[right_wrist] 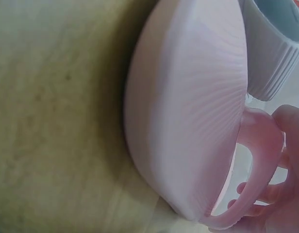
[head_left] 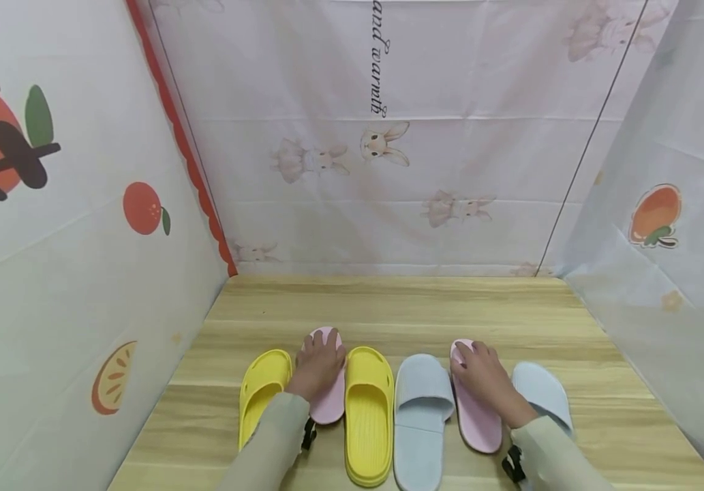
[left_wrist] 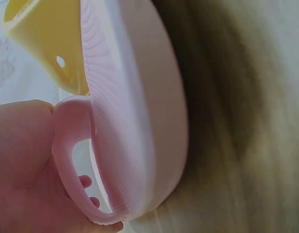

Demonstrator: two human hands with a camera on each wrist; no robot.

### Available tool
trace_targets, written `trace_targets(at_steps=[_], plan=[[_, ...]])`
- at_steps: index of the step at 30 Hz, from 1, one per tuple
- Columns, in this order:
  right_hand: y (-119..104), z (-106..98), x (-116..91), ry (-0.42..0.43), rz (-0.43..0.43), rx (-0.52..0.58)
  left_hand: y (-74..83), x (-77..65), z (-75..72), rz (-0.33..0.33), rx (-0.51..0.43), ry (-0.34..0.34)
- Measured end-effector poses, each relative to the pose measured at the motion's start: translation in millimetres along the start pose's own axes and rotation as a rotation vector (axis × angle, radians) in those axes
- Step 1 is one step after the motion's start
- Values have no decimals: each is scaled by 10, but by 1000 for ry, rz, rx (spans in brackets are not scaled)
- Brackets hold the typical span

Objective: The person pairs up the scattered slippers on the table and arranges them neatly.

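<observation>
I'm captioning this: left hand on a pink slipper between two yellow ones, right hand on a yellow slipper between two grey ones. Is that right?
Not quite: the slipper under the right hand is pink, not yellow, as the head view shows. The rest of your caption stands.

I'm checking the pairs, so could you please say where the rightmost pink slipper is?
In the head view, the pink slipper lies right of centre on the wooden surface, under the right hand, between the two grey slippers.

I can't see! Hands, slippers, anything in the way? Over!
Left hand holds left pink slipper. Right hand holds right pink slipper. Yellow slippers flank left, grey slippers right.
</observation>
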State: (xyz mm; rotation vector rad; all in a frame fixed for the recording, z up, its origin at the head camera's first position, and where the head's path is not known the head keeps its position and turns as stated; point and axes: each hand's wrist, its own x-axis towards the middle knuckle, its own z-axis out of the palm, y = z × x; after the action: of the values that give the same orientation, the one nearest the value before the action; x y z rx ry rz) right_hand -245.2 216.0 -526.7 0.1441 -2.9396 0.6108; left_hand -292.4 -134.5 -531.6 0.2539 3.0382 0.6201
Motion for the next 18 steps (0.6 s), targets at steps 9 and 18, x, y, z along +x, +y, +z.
trace_targets(at_steps=[9, 18], plan=[[10, 6, 92, -26, 17, 9, -60, 151, 71, -3, 30, 15], [41, 5, 203, -24, 6, -3, -75, 293, 98, -14, 23, 41]])
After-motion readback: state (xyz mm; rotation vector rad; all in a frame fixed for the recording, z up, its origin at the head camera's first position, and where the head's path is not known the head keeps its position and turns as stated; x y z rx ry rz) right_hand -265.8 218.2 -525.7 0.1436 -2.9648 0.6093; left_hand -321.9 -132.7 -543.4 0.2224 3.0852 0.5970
